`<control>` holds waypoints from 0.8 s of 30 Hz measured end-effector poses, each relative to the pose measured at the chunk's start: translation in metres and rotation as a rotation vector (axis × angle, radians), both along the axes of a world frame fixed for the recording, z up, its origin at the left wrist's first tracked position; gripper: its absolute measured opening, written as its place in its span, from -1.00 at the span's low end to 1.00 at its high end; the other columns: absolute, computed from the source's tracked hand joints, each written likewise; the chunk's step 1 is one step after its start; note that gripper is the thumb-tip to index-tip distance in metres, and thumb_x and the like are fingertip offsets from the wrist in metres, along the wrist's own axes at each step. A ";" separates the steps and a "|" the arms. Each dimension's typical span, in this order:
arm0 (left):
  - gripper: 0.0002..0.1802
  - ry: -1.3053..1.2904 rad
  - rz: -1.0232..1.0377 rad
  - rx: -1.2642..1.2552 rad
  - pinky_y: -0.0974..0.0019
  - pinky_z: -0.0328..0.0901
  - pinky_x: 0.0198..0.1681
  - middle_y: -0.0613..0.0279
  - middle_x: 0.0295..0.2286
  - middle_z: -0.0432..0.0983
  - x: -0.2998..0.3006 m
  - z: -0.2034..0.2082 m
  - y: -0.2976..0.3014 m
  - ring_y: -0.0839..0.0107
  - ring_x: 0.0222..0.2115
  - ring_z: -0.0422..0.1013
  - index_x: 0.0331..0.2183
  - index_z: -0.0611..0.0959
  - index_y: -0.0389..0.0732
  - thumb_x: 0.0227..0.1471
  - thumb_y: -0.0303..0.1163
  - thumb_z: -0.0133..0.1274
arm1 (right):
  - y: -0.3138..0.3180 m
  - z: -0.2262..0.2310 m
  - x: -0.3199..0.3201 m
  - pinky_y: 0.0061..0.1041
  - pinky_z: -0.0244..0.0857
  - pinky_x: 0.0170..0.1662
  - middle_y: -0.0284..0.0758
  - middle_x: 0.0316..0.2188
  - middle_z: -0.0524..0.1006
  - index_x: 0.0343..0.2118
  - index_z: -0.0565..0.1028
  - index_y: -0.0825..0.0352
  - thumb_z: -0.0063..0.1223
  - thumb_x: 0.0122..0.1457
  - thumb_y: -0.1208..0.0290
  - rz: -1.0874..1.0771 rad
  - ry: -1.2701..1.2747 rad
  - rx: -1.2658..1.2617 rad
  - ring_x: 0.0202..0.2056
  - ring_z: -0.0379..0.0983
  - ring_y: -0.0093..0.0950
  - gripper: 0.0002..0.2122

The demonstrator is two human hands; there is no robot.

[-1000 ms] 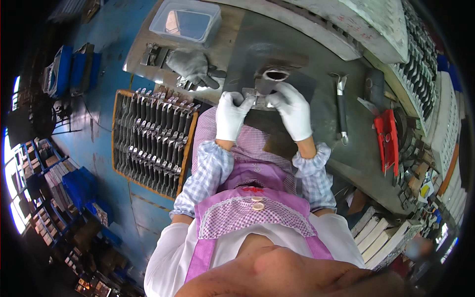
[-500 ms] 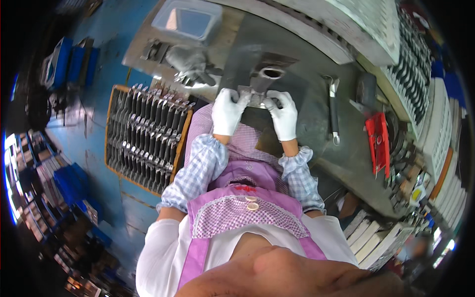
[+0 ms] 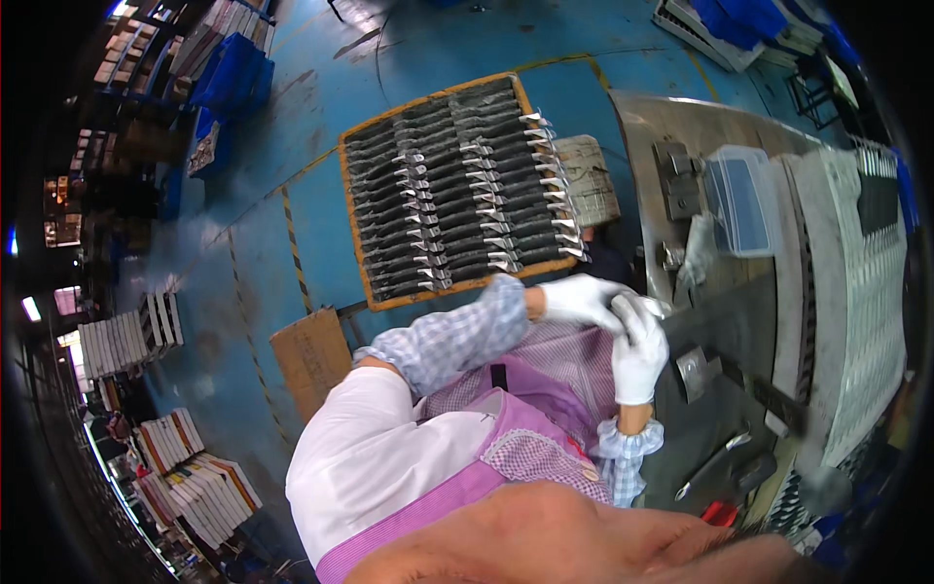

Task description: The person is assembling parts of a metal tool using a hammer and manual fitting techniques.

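My left hand (image 3: 581, 300), in a white glove, reaches across from the left with its fingers bent. White-gloved too, my right hand (image 3: 639, 358) meets it at the near edge of the metal worktable (image 3: 671, 438). The fingers of both hands are closed together, and a small shiny edge shows at their tips; what they hold is mostly hidden. On the table just right of my right hand sits a small metal fixture (image 3: 693, 374). Left of my hands lies a wood-edged tray (image 3: 352, 209) with rows of black-handled metal tools (image 3: 457, 195).
Grey gloves (image 3: 697, 251), metal blocks (image 3: 676, 180) and a clear plastic box (image 3: 744, 200) are on the table's far part. A black-handled tool (image 3: 713, 467) lies nearer. Light-coloured stacked trays (image 3: 856, 292) stand along the right. Cardboard (image 3: 311, 360) lies at the left.
My view has swung left toward the tool tray. Both hands have left the metal fixture and come together at the table's edge.
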State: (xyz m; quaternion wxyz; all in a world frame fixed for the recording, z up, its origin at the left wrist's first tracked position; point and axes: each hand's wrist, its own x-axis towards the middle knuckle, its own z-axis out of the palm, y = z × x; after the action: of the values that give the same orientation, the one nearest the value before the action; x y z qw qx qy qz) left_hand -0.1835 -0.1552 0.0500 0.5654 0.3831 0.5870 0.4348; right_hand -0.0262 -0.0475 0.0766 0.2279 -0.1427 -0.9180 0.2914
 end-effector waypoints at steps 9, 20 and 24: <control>-0.61 0.596 0.901 0.046 0.30 0.30 0.10 0.10 -0.05 0.58 -0.353 -0.181 -0.135 0.29 0.01 0.47 0.05 0.53 -0.25 0.21 -0.41 0.11 | 0.016 -0.041 0.055 -0.27 0.40 -0.04 -0.23 -0.15 0.62 -0.07 0.61 0.20 0.13 0.10 0.59 -0.039 -0.455 0.050 -0.13 0.55 -0.19 -0.69; -0.57 1.277 0.828 -0.739 0.03 0.37 0.07 0.12 -0.07 0.58 -0.370 -0.284 -0.210 0.06 -0.05 0.51 0.02 0.61 0.04 0.14 -0.45 -0.14 | 0.110 -0.048 0.350 -0.30 0.30 0.14 -0.01 0.07 0.52 0.18 0.40 0.45 0.03 0.30 0.14 -1.210 -0.387 -0.243 0.01 0.49 -0.11 -0.48; -0.57 1.176 0.903 -0.344 0.12 0.36 0.06 -0.08 -0.12 0.59 -0.292 -0.254 -0.143 0.04 -0.06 0.51 -0.05 0.66 -0.22 0.02 -0.61 -0.05 | 0.070 -0.032 0.304 -0.19 0.14 0.25 0.12 0.06 0.47 0.13 0.41 0.55 0.13 0.14 -0.10 -1.139 -0.876 -0.042 0.14 0.32 0.04 -0.27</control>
State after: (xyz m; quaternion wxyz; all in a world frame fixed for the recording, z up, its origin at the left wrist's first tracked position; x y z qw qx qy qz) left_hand -0.4760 -0.2981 -0.2037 -0.0214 0.1807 0.9509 0.2505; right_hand 0.2776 0.0224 0.0451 -0.0474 -0.7077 -0.7023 0.0607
